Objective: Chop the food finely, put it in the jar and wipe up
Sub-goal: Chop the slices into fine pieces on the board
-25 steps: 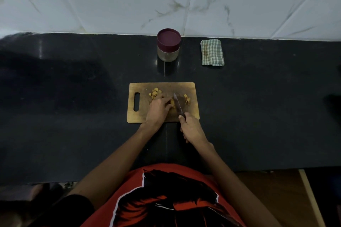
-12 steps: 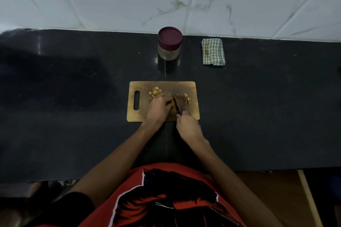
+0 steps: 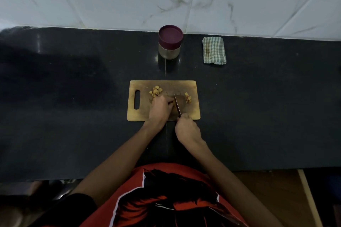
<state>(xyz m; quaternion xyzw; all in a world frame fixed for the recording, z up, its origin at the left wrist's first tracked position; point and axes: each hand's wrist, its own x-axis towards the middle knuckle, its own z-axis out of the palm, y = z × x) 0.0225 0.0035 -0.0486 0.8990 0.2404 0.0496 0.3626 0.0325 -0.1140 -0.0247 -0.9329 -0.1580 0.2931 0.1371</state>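
Note:
A wooden cutting board (image 3: 193, 86) lies on the black counter. A small pile of pale yellow food pieces (image 3: 156, 91) sits at its upper left, and a smaller chopped pile (image 3: 188, 97) at its right. My left hand (image 3: 160, 109) curls over a piece of food in the middle of the board; the piece itself is mostly hidden. My right hand (image 3: 187, 130) grips the handle of a knife (image 3: 177, 103), whose blade rests on the board just right of my left fingers. A jar (image 3: 170, 42) with a closed maroon lid stands behind the board.
A folded green checked cloth (image 3: 214, 50) lies to the right of the jar near the white marble wall. The black counter (image 3: 73, 97) stretches wide to both sides of the board. Its front edge runs just before my red shirt.
The knife blade has shifted slightly left, closer to my left fingers, and my right hand has drawn a little toward me. My left hand stays on the food.

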